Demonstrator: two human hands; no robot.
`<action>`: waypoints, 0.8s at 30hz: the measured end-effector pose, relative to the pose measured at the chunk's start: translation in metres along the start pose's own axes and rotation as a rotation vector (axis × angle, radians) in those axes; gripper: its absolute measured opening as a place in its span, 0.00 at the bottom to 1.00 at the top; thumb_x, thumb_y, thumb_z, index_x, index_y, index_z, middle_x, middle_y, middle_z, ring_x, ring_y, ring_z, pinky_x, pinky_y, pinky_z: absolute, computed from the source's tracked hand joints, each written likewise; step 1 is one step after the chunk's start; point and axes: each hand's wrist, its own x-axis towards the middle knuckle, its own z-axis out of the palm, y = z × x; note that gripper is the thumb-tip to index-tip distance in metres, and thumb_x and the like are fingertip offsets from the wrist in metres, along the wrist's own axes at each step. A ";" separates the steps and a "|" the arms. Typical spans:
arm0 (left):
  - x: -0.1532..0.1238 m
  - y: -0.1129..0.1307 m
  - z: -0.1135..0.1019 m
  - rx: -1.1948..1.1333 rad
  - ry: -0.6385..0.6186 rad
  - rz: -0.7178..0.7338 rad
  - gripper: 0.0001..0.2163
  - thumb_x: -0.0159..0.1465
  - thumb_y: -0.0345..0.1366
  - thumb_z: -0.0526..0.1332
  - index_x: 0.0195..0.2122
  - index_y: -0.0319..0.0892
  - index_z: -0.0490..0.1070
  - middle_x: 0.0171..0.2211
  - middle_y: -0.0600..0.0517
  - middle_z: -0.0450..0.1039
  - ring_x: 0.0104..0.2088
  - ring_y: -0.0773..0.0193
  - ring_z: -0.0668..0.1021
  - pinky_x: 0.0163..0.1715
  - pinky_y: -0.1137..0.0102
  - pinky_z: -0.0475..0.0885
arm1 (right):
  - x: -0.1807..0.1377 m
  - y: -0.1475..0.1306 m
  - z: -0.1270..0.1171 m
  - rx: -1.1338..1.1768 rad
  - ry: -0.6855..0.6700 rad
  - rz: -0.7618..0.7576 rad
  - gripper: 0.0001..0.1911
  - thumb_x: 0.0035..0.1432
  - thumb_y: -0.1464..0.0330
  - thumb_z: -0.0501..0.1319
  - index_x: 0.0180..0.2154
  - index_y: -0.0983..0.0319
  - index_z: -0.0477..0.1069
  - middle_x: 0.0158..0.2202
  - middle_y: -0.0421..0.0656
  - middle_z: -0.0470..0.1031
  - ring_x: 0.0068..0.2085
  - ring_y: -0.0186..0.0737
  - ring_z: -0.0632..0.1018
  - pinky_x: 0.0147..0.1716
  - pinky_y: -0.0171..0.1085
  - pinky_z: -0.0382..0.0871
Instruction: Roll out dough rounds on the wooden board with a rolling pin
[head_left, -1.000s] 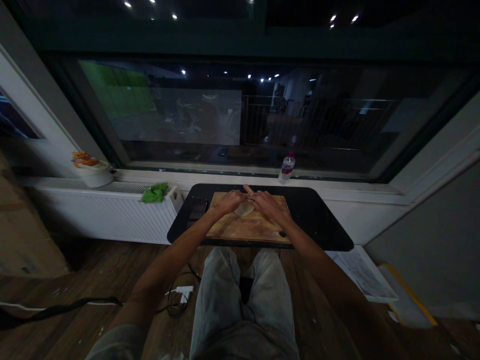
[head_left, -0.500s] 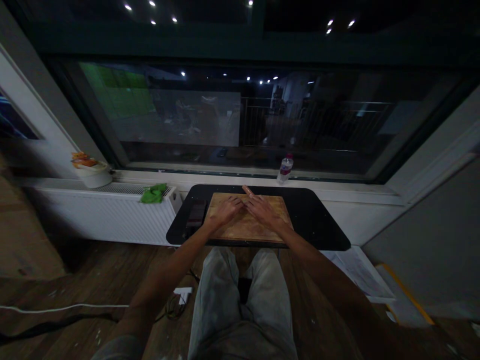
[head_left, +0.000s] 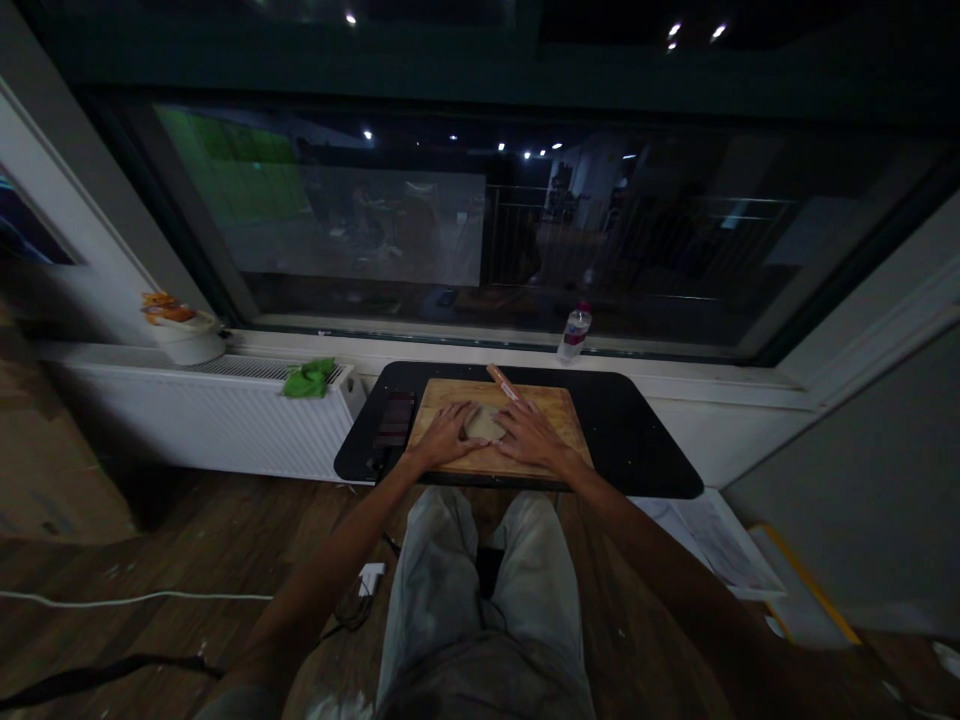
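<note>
A wooden board [head_left: 559, 412] lies on a small black table [head_left: 637, 440] in front of me. On it rests a flat pale piece of dough [head_left: 482, 424]. My left hand [head_left: 444, 440] lies flat with fingers spread on the board, at the dough's left edge. My right hand [head_left: 531, 436] lies flat at the dough's right edge, fingers stretched out. A wooden rolling pin [head_left: 501, 381] lies at the board's far edge, beyond my right hand.
A dark flat object [head_left: 395, 420] lies on the table left of the board. A water bottle [head_left: 574, 334] stands on the window sill. A green cloth [head_left: 307, 380] and a white bowl [head_left: 184, 338] sit on the radiator to the left. Papers [head_left: 712, 545] lie on the floor.
Both hands slid toward me along the board and spread apart, so the dough shows between them. The view shifted slightly.
</note>
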 end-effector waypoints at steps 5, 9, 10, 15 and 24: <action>0.001 -0.001 0.000 0.015 -0.067 -0.027 0.38 0.71 0.56 0.72 0.75 0.41 0.68 0.74 0.34 0.72 0.74 0.41 0.72 0.77 0.47 0.64 | -0.003 0.000 -0.004 -0.006 -0.040 0.110 0.26 0.74 0.56 0.69 0.66 0.60 0.78 0.68 0.58 0.79 0.78 0.64 0.66 0.74 0.65 0.60; 0.003 0.001 -0.002 0.011 -0.076 -0.056 0.38 0.69 0.56 0.74 0.74 0.39 0.70 0.72 0.34 0.74 0.73 0.41 0.74 0.75 0.49 0.65 | -0.002 0.004 0.001 0.012 -0.059 0.148 0.28 0.75 0.54 0.68 0.69 0.60 0.77 0.70 0.58 0.79 0.77 0.64 0.68 0.75 0.66 0.58; 0.003 0.003 -0.002 0.016 -0.067 -0.066 0.38 0.69 0.56 0.74 0.73 0.40 0.70 0.71 0.35 0.75 0.72 0.41 0.75 0.75 0.49 0.66 | -0.001 0.005 0.003 0.017 -0.066 0.154 0.28 0.75 0.53 0.68 0.69 0.60 0.77 0.70 0.58 0.78 0.77 0.63 0.68 0.75 0.66 0.57; 0.005 0.023 0.000 0.092 -0.044 -0.127 0.35 0.70 0.60 0.71 0.70 0.43 0.73 0.67 0.38 0.76 0.68 0.42 0.75 0.73 0.49 0.67 | 0.002 0.009 0.006 0.040 -0.103 0.224 0.29 0.74 0.55 0.69 0.69 0.60 0.77 0.73 0.58 0.76 0.75 0.62 0.71 0.76 0.65 0.56; 0.005 0.044 -0.005 0.168 -0.072 -0.132 0.24 0.72 0.52 0.71 0.64 0.47 0.81 0.69 0.39 0.73 0.67 0.40 0.74 0.69 0.45 0.68 | -0.011 0.021 0.000 0.105 -0.056 0.120 0.15 0.77 0.67 0.64 0.59 0.57 0.84 0.64 0.52 0.82 0.71 0.59 0.74 0.74 0.62 0.60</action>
